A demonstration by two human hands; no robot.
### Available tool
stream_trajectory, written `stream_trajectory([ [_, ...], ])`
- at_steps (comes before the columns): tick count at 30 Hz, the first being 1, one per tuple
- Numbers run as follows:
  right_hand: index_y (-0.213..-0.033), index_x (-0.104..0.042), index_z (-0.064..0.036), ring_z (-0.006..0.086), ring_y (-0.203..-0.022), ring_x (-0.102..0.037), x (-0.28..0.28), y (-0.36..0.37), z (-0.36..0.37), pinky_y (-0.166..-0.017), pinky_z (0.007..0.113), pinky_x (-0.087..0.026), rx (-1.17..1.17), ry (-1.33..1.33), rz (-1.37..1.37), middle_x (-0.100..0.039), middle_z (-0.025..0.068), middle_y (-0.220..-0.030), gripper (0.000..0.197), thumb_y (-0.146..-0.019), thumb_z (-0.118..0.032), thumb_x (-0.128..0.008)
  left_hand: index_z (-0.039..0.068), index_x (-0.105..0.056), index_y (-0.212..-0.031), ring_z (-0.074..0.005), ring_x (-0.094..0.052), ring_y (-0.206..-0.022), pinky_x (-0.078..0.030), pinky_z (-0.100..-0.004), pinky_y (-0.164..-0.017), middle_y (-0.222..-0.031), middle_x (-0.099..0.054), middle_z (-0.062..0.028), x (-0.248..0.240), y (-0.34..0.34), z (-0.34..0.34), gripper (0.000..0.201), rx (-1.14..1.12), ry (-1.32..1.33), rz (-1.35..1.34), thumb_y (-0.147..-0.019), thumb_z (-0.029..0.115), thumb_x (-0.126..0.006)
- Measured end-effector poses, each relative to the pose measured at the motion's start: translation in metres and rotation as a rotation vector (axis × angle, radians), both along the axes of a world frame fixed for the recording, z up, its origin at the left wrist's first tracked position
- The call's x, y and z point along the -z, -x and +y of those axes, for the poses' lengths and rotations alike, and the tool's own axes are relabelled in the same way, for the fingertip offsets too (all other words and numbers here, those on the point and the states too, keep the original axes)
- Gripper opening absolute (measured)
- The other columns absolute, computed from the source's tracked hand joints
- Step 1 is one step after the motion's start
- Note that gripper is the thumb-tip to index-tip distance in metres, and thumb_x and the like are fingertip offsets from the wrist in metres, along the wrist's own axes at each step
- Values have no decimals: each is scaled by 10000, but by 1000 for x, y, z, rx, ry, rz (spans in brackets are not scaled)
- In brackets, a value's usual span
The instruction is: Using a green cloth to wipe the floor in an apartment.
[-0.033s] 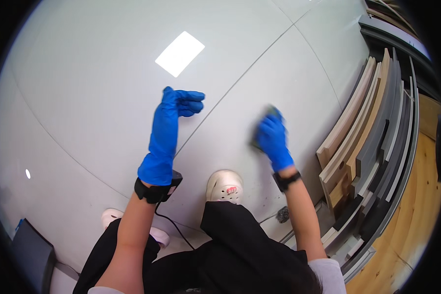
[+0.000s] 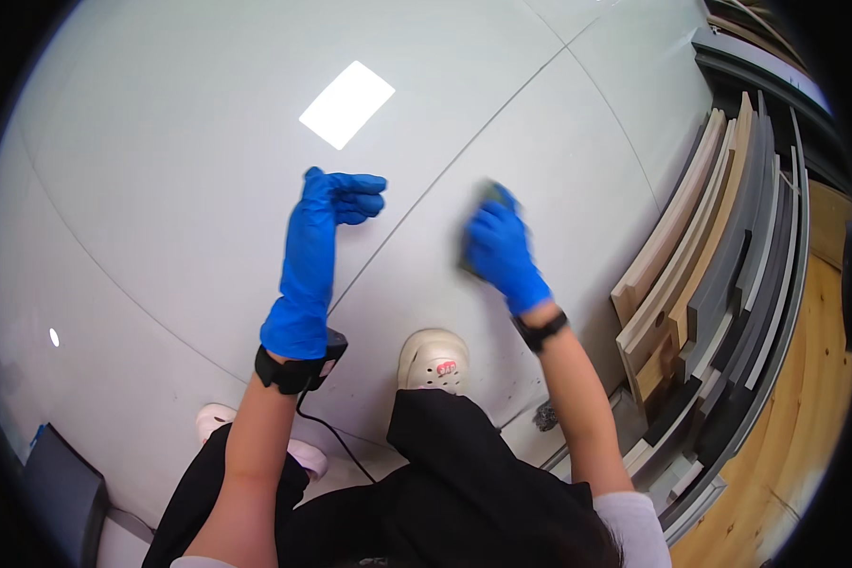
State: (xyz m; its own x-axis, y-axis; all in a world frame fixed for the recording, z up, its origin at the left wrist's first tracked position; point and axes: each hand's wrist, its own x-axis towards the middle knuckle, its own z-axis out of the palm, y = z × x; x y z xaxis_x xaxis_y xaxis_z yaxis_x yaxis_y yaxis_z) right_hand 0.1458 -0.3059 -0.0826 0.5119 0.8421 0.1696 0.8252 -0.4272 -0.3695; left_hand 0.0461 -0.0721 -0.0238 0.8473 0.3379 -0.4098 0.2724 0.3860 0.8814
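Both of my hands wear blue rubber gloves. My right hand (image 2: 500, 244) is closed over a dark green scouring pad (image 2: 468, 248), slightly smeared by motion, against the pale glossy tiled floor (image 2: 208, 237). The pad's edges show at the left of my fingers; the rest is under the palm. Left of it, my left hand (image 2: 346, 197) is held in the air with fingers stretched out to the right and nothing in it. A black strap with a small box (image 2: 329, 360) sits on my left wrist, and a black band (image 2: 541, 331) on my right.
Several wood and grey sample boards (image 2: 701, 256) stand in a rack on the right. A grey steel-wool scourer (image 2: 545, 415) lies near its base. My cream clog (image 2: 434, 360) is between my arms. A dark grey panel (image 2: 62, 492) stands at lower left, and a black cable (image 2: 336, 431) trails from my left wrist.
My right hand has moved left and slightly up with the scouring pad. My left hand has shifted a little to the left.
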Motion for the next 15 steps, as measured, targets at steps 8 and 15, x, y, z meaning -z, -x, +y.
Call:
stream_trajectory([
  [8, -660, -621, -43, 293, -997, -530, 32, 1, 142, -989, 422, -350, -461, 2, -17, -598, 91, -930, 97, -628, -114, -564, 11, -607, -962, -154, -559, -809, -421, -293, -815, -911, -640, -99, 5, 8, 26, 595, -159, -35, 17, -971, 425, -179],
  [15, -608, -512, -38, 334, -767, -497, 39, -100, 10, -759, 404, -417, 210, -8, -93, -499, 130, -687, 65, -670, -45, -530, 3, -609, -933, -159, -567, -804, -424, -289, -808, -909, -638, -105, -9, -9, 14, 623, -120, -83, 4, -971, 437, -164],
])
